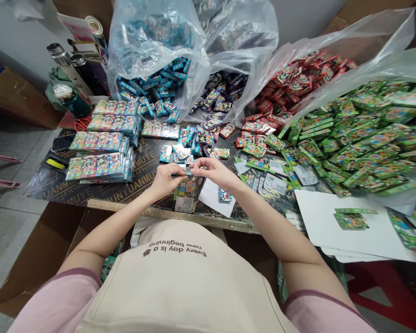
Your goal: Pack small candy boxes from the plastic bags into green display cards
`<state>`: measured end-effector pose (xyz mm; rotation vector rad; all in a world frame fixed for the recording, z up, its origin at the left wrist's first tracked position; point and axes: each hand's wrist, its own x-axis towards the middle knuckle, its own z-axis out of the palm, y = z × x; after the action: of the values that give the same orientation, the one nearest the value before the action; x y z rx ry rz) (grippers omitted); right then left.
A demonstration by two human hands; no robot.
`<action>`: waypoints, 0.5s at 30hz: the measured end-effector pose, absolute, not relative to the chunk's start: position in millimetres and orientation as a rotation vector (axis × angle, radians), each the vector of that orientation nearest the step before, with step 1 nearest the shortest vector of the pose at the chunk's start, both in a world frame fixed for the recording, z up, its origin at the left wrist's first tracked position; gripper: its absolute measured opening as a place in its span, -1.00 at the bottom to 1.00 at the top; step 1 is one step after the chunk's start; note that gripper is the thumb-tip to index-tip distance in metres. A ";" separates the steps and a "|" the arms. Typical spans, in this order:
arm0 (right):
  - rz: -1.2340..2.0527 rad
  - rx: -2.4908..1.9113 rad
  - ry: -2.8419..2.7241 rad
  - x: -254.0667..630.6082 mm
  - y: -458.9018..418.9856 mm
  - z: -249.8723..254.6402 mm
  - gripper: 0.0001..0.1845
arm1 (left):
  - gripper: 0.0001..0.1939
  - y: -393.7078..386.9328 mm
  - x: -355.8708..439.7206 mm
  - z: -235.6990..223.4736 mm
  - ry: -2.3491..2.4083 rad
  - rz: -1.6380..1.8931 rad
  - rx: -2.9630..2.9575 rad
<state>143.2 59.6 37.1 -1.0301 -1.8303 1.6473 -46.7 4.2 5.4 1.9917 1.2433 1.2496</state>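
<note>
One dark worktop (143, 156) under everything, front edge against your apron (180, 282). Clear bags (156, 60) run along the back edge and round to the right end, mouths tipped your way; probably so the packets slide out within reach, colors kept apart. Stacked packs (99, 167) sit by the left end, squared up, likely to save space and stay off your elbows. Loose packets (206, 137) are heaped mid-worktop, just past your fingers, mixed angles. White sheet (210, 196) lies askew near the front edge, right of center, under your right forearm, blue packet (224, 195) on it. Green printed sleeve (186, 200) is below your hands, long axis front to back, barcode panel end nearest the front edge.

Your left hand (167, 181) pinches the small pale-blue piece (188, 170), thumb to fingertips; right hand (213, 170) pinches its other side. Two-sided grip looks meant for fine control. Piece is between your fingertips, over the sleeve's far end. Long axis seems side to side; fingers cover too much to tell which end leads.
</note>
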 end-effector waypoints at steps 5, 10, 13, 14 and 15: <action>1.721 -1.091 -1.892 132.0 62.8 34.2 -0.62 | -0.94 2.7 -44.0 4.5 1.254 1.323 1.969; 1.714 -1.103 -1.838 129.1 63.3 28.4 -0.63 | -0.87 -0.9 -36.2 2.4 1.315 1.372 2.037; 1.708 -1.109 -1.771 127.3 63.0 21.8 -0.64 | -0.79 -0.7 -31.3 0.8 1.439 1.339 2.014; 1.713 -1.108 -1.727 126.6 62.2 19.5 -0.63 | -0.79 -0.8 -29.9 -0.1 1.459 1.322 1.986; 1.727 -1.102 -1.669 125.8 61.0 17.4 -0.62 | -0.79 -1.5 -28.6 -1.5 1.472 1.311 1.941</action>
<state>125.8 61.0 17.4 -1.1021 -1.6690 1.7273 -28.6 -1.5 -1.5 1.9408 1.4722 1.3109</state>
